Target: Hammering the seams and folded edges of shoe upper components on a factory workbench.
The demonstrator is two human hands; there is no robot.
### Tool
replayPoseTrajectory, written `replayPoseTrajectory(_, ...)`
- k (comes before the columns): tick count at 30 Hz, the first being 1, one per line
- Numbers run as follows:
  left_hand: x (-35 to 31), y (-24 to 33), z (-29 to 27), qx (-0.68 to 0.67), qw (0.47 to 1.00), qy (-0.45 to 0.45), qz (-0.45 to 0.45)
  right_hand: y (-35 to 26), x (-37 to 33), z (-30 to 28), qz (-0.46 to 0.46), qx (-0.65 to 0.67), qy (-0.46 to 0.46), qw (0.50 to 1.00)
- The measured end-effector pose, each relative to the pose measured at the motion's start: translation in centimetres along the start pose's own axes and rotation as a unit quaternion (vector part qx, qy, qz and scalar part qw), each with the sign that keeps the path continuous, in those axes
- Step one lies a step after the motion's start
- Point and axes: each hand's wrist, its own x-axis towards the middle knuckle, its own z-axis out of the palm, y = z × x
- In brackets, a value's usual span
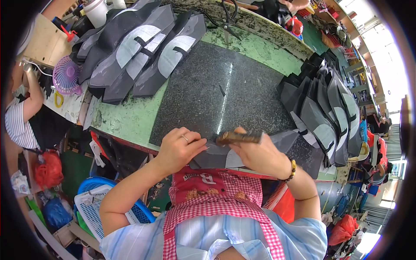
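A flat dark grey cut piece [212,158] with a pale patch lies at the near edge of a black speckled slab [195,91]. My left hand [180,149], with a ring on one finger, pinches the piece's edge between thumb and fingers. Beside it, my right hand [260,155] is closed round a worn brown tool that looks like a hammer [236,138], held low over the piece. Its far end is slightly blurred, and the fingers are partly hidden behind it. A small dark scrap [222,90] rests on the slab.
Stacks of similar grey pieces stand at the left [143,52] and right [327,110] of the green worktable [121,117]. Scissors [226,25] lie at the back. A purple fan [66,74] and blue basket [145,212] are on the left, near another person's arm [32,93].
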Motion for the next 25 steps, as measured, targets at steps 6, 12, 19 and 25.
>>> replayPoseTrajectory(6,-0.3,-0.2,-0.2,0.040,0.999,-0.024,0.025,-0.5,1.3,1.0,0.027,0.018,0.007,0.999)
replayPoseTrajectory(12,0.0,0.4,-0.6,0.051,0.998,-0.018,0.011,-1.2,1.6,1.1,-0.015,-0.019,-0.010,1.000)
replayPoseTrajectory(19,4.0,7.9,2.3,0.009,0.997,-0.049,0.053,0.9,0.3,-1.0,0.014,0.082,0.150,0.985)
replayPoseTrajectory(25,11.1,3.8,-1.2,-0.184,0.881,-0.371,-0.227,0.7,-8.2,-8.3,0.227,0.146,0.203,0.941)
